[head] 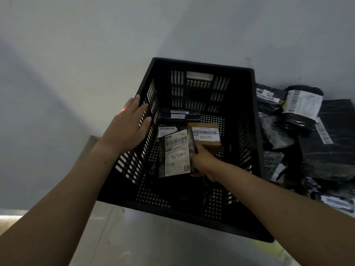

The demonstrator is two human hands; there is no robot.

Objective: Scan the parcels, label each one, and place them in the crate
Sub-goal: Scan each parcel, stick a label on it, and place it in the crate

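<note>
1 black slotted plastic crate (201, 64), at least 3 parcels inside | 1 brown cardboard box (206, 138), label "RETURN", right hand (203, 164) clenched on its near end | 1 black poly bag (176, 152) just left of it, "RETURN" | left hand (128, 129) flat, fingers straight, on crate's left wall | pile of black bagged parcels (326, 150) right of right hand, barcode labels

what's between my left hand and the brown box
In the head view: the slatted left wall of the crate, then the black parcel with the white RETURN label.
</note>
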